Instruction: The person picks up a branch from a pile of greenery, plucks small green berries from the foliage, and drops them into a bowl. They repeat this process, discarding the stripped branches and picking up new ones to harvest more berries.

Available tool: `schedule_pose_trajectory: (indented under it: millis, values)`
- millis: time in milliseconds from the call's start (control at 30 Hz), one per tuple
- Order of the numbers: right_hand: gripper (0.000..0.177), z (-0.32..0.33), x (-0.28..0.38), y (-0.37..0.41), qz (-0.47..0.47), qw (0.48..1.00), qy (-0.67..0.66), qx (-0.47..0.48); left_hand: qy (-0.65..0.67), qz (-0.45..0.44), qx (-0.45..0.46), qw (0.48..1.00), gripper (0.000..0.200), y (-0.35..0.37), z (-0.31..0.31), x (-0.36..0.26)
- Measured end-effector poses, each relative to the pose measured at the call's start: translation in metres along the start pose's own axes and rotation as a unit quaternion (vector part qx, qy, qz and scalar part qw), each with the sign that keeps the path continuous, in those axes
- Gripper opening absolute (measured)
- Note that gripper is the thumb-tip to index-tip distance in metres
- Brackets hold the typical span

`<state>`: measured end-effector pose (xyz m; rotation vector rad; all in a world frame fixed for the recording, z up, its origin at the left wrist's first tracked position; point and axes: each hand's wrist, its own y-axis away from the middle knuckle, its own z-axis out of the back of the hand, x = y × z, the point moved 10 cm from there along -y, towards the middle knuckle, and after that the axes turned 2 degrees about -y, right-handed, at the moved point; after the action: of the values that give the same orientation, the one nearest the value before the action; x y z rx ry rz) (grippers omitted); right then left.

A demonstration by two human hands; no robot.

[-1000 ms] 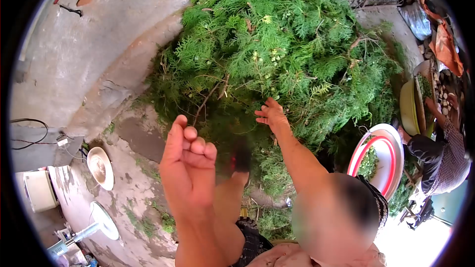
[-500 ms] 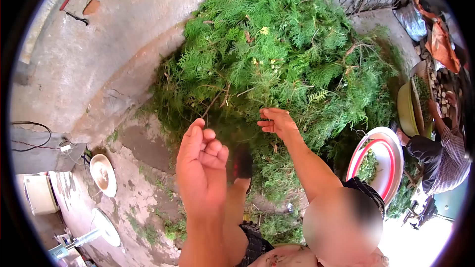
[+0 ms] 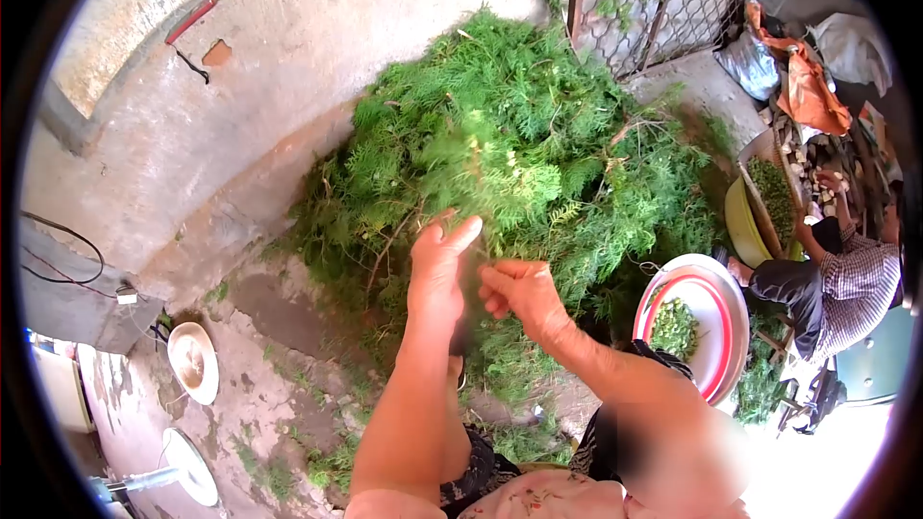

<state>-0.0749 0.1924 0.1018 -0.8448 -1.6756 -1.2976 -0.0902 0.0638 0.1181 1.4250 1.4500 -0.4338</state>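
Note:
A leafy evergreen branch, paler than the heap behind it and smeared by motion, rises in front of me. The curled fingers of my right hand close at the lower end of its stem, which is partly blurred. Just left of that stem is my left hand, its thumb stretched up beside the foliage and apart from the fingers, which are partly hidden. Both hands are over the near side of a large heap of cut evergreen branches.
At right, a white basin with a red ring holds green clippings. Beyond it, a person in a checked shirt sits by a yellow-green tub. A concrete wall curves behind the heap; a straw hat and a fan are left.
The branch now stands up between my hands. My left hand has moved right and farther forward, its thumb extended; my right hand has come lower. The view has shifted.

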Motion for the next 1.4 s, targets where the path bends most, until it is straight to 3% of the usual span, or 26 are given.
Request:
schedule_pose_trajectory:
  millis: [67,100,200,367,400,467,533,600,700,800,1000,1033,1133,1333,1400]
  values:
    - [0.021,0.000,0.003,0.020,0.018,0.998,0.052,0.000,0.024,-0.004,-0.021,0.999,0.038,0.003,-0.009,-0.001]
    - [0.021,0.000,0.002,0.029,0.017,0.998,0.061,0.001,0.056,-0.034,0.023,0.998,0.028,0.006,-0.019,-0.008]
    - [0.019,-0.005,0.015,0.053,0.048,0.992,0.112,0.026,0.125,0.023,0.026,0.992,0.024,0.014,-0.032,-0.002]
    - [0.034,0.019,0.020,0.058,0.065,0.994,0.062,0.069,0.119,0.027,0.013,0.992,0.027,0.018,-0.041,0.003]
    - [0.033,0.035,0.027,0.053,0.079,0.977,0.191,0.044,0.112,0.027,0.024,0.993,0.028,0.021,-0.044,0.004]
    - [0.028,0.062,0.060,0.063,0.182,0.955,0.225,-0.067,0.113,-0.028,0.008,0.993,0.029,0.028,-0.050,-0.004]
    - [0.019,0.089,0.092,0.077,0.341,0.908,0.159,-0.187,0.058,-0.065,0.030,0.996,0.030,0.030,-0.058,-0.003]
    - [0.037,0.103,0.105,0.076,0.387,0.891,0.138,-0.194,0.022,-0.088,0.049,0.995,0.029,0.033,-0.067,0.002]
    - [0.065,0.107,0.117,0.069,0.345,0.896,0.197,-0.196,-0.004,-0.091,0.082,0.992,0.026,0.040,-0.088,0.009]
    - [0.068,0.112,0.128,0.074,0.344,0.893,0.197,-0.211,-0.046,-0.099,0.097,0.989,0.025,0.049,-0.104,0.012]
    - [0.060,0.121,0.124,0.068,0.358,0.864,0.282,-0.216,-0.081,-0.075,0.120,0.987,0.028,0.052,-0.113,0.023]
    - [0.046,0.123,0.124,0.070,0.364,0.859,0.278,-0.229,-0.079,-0.075,0.122,0.987,0.027,0.052,-0.114,0.023]
    - [0.034,0.131,0.126,0.071,0.339,0.879,0.234,-0.240,-0.079,-0.075,0.119,0.987,0.027,0.052,-0.116,0.022]
    - [0.024,0.135,0.124,0.071,0.390,0.862,0.238,-0.217,-0.106,-0.067,0.122,0.985,0.025,0.050,-0.119,0.025]
    - [0.022,0.138,0.120,0.069,0.355,0.879,0.237,-0.214,-0.115,-0.067,0.120,0.984,0.023,0.050,-0.121,0.027]
